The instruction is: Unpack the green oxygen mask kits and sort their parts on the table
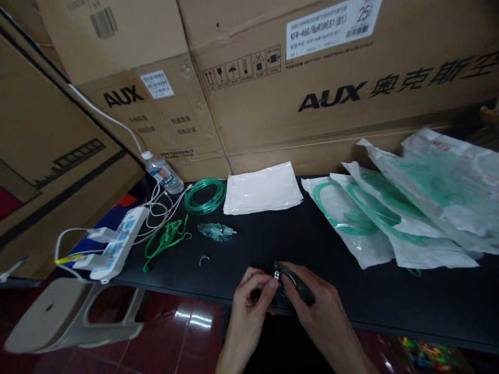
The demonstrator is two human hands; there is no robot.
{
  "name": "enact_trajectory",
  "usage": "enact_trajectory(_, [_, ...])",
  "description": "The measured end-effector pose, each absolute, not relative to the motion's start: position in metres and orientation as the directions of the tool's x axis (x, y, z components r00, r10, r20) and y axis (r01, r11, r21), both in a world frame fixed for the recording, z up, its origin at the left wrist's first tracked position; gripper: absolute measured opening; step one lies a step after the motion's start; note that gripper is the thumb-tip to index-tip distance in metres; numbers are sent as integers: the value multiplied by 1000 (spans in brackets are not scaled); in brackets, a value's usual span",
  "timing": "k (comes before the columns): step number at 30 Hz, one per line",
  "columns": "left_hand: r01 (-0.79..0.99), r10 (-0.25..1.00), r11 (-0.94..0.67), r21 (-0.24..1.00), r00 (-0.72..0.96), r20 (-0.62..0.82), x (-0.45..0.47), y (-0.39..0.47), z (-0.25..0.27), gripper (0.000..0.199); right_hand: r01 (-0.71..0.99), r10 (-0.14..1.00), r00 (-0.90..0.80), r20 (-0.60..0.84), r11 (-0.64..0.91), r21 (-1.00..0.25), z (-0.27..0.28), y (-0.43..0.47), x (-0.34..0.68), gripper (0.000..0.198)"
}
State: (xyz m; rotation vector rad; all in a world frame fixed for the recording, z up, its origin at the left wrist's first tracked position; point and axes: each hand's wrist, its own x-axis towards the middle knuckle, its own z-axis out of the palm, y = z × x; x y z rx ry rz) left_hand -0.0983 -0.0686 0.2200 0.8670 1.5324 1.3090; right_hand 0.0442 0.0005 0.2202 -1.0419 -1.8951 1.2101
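Observation:
My right hand [312,291] is wrapped round a dark-handled hand tool [300,285], whose exact kind I cannot make out. At the tool's head, the thumb and fingers of my left hand [255,291] pinch a small shiny metal piece [276,274]. Whether that piece belongs to the tool or is separate is unclear. To the left on the black table lies a small bent metal strip [203,259]. Behind it are a clear green plastic mask part [216,231], a tangled green elastic strap [166,239] and a coil of green tubing [205,196].
A white pouch [263,189] lies at the back. Several clear-fronted packets [362,234] with green tubing overlap at right. A power strip [120,244], white cables and a plastic bottle [163,172] occupy the left end. Large cardboard boxes [249,114] stand behind; a stool [50,314] is below left.

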Motion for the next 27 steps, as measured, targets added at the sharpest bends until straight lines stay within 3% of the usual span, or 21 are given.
enact_trajectory(8, [-26, 939, 228, 973, -258, -226, -111, -66, 228, 36, 308, 817, -576, -21, 193, -932, 223, 8, 51, 35])
enact_trajectory(13, [-29, 912, 296, 955, -288, -292, -111, -64, 228, 48, 297, 790, -612, -36, 188, -936, 221, 9, 56, 37])
enact_trajectory(18, [-151, 860, 377, 914, -310, -406, -112, -62, 224, 56, 268, 773, -634, -14, 202, -942, 220, 7, 56, 62])
enact_trajectory(21, [-167, 851, 388, 906, -313, -422, -115, -61, 222, 57, 219, 758, -651, 40, 238, -946, 223, 7, 53, 43])
enact_trajectory(24, [-72, 862, 397, 915, -313, -399, -120, -61, 224, 57, 211, 739, -673, 24, 223, -952, 231, 7, 52, 28])
enact_trajectory(27, [146, 907, 278, 950, -367, -209, -124, -64, 231, 39, 218, 709, -704, -36, 168, -961, 239, 6, 56, 13])
